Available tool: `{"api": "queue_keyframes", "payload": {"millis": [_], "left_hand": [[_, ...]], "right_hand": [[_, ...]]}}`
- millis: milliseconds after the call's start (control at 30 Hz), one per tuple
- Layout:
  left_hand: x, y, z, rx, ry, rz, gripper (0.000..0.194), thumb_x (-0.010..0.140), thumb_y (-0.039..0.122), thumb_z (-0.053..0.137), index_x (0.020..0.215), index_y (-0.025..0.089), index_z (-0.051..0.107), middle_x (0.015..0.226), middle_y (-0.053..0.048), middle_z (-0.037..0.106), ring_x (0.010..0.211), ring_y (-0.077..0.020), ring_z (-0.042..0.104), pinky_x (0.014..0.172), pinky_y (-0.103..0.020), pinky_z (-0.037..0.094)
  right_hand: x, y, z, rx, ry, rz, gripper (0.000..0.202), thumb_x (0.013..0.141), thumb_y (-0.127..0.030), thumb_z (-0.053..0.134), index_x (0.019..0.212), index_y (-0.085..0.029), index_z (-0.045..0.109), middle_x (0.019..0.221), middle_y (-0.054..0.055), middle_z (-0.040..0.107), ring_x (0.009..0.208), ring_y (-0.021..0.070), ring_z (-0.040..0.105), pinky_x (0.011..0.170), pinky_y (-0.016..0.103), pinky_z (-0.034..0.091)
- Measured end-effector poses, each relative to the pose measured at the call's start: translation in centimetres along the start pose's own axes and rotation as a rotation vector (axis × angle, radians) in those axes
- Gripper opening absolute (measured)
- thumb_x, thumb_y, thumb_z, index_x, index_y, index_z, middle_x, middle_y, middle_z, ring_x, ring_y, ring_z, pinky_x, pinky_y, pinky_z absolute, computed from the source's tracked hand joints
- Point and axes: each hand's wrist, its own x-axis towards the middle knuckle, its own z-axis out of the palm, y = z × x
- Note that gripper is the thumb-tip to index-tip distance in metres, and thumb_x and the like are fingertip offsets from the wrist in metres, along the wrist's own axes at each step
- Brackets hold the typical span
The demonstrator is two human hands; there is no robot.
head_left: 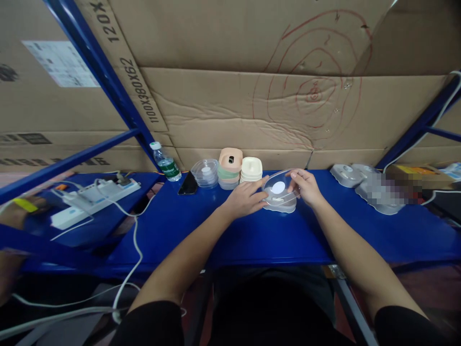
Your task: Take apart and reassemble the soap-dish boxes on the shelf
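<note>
A clear plastic bowl-like piece (292,176) with a round white sticker is held between my two hands, tilted above the blue table. My left hand (248,196) grips its left edge, thumb and fingers closed on the rim. On the opposite side, my right hand (306,186) pinches the right edge. Just beneath lies another clear plastic piece with a wavy rim (281,208), partly hidden by the held one. To the left of my hands stand a stack of cream containers (252,168), a stack of peach and green containers (231,166) and stacked clear bowls (205,179).
A black phone (188,184) and a water bottle (166,166) are at the table's back left. Several clear plastic pieces (347,176) lie at the right. A white power strip (95,204) with cables sits left of the blue post. Cardboard (216,105) walls the back.
</note>
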Motion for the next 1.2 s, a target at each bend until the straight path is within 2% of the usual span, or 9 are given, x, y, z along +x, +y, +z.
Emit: {"api": "queue_keyframes", "payload": {"millis": [167, 267, 367, 433, 533, 633, 833, 1033, 1200], "left_hand": [[-0.7, -1.5, 0.6, -0.088, 0.068, -0.165, 0.045, 0.099, 0.064, 0.053, 0.093, 0.022, 0.069, 0.155, -0.018, 0.053, 0.122, -0.0289, 0.068, 0.099, -0.051, 0.056], [-1.6, -3.2, -0.1, -0.037, 0.374, -0.393, 0.053, 0.097, 0.073, 0.045, 0.090, 0.023, 0.063, 0.148, -0.018, 0.056, 0.131, -0.0316, 0.061, 0.107, -0.057, 0.051], [-2.8, -5.7, -2.0, 0.129, 0.698, -0.685, 0.045, 0.100, 0.064, 0.040, 0.105, 0.023, 0.056, 0.151, -0.021, 0.050, 0.141, -0.0317, 0.052, 0.113, -0.059, 0.044], [-4.0, -7.8, -3.4, 0.224, 0.749, -0.848, 0.032, 0.101, 0.051, 0.044, 0.114, 0.022, 0.052, 0.153, -0.021, 0.047, 0.145, -0.0308, 0.046, 0.117, -0.057, 0.039], [-6.0, -10.7, -4.4, 0.284, 0.775, -0.979, 0.024, 0.097, 0.040, 0.054, 0.111, 0.022, 0.050, 0.140, -0.019, 0.056, 0.139, -0.0293, 0.050, 0.118, -0.052, 0.037], [-7.7, -12.3, -3.6, 0.263, 0.822, -1.053, 0.032, 0.088, 0.035, 0.066, 0.112, 0.020, 0.049, 0.133, -0.017, 0.060, 0.131, -0.0285, 0.055, 0.115, -0.047, 0.039], [-8.5, -12.5, -0.6, 0.205, 0.697, -1.175, 0.048, 0.082, 0.034, 0.076, 0.121, 0.019, 0.051, 0.133, -0.016, 0.059, 0.133, -0.0332, 0.053, 0.117, -0.052, 0.033], [-9.2, -13.3, 0.4, 0.099, 0.672, -1.202, 0.050, 0.087, 0.037, 0.071, 0.129, 0.020, 0.052, 0.139, -0.016, 0.057, 0.136, -0.0296, 0.052, 0.118, -0.047, 0.036], [-9.3, -13.3, 0.6, 0.064, 0.668, -1.182, 0.043, 0.089, 0.037, 0.069, 0.126, 0.020, 0.055, 0.144, -0.016, 0.056, 0.140, -0.0288, 0.050, 0.120, -0.046, 0.035]], "right_hand": [[-0.1, 0.2, -0.3, 0.016, -0.082, -0.067, 0.079, 0.080, -0.093, 0.047, 0.109, -0.024, 0.070, 0.062, 0.002, 0.069, 0.038, 0.0158, 0.050, 0.041, 0.031, 0.039], [0.2, 0.4, -0.9, 0.007, -0.071, -0.104, 0.090, 0.079, -0.098, 0.034, 0.123, -0.025, 0.064, 0.074, 0.004, 0.073, 0.043, 0.0172, 0.056, 0.048, 0.033, 0.045], [0.6, 0.6, -2.0, -0.060, -0.022, -0.136, 0.085, 0.084, -0.093, 0.038, 0.129, -0.024, 0.061, 0.078, 0.004, 0.074, 0.047, 0.0175, 0.060, 0.050, 0.032, 0.047], [0.9, 0.9, -2.7, -0.133, 0.009, -0.158, 0.078, 0.088, -0.087, 0.044, 0.130, -0.024, 0.061, 0.078, 0.003, 0.074, 0.049, 0.0174, 0.061, 0.051, 0.031, 0.049], [1.1, 1.5, -3.3, -0.278, 0.020, -0.173, 0.068, 0.093, -0.078, 0.050, 0.130, -0.022, 0.062, 0.078, 0.003, 0.074, 0.051, 0.0167, 0.063, 0.053, 0.030, 0.051], [1.2, 2.0, -3.5, -0.428, -0.021, -0.180, 0.062, 0.095, -0.071, 0.053, 0.130, -0.021, 0.063, 0.080, 0.004, 0.076, 0.054, 0.0167, 0.065, 0.057, 0.030, 0.053], [1.3, 2.5, -3.5, -0.552, -0.078, -0.184, 0.057, 0.098, -0.066, 0.052, 0.131, -0.020, 0.064, 0.084, 0.006, 0.077, 0.058, 0.0181, 0.069, 0.062, 0.032, 0.055], [1.6, 2.6, -3.7, -0.527, -0.096, -0.164, 0.055, 0.098, -0.064, 0.052, 0.129, -0.020, 0.065, 0.087, 0.007, 0.078, 0.062, 0.0198, 0.070, 0.065, 0.035, 0.057], [1.6, 2.3, -3.9, -0.702, -0.173, -0.188, 0.053, 0.091, -0.059, 0.066, 0.127, -0.021, 0.069, 0.101, 0.010, 0.079, 0.093, 0.0284, 0.075, 0.089, 0.047, 0.059]]}}
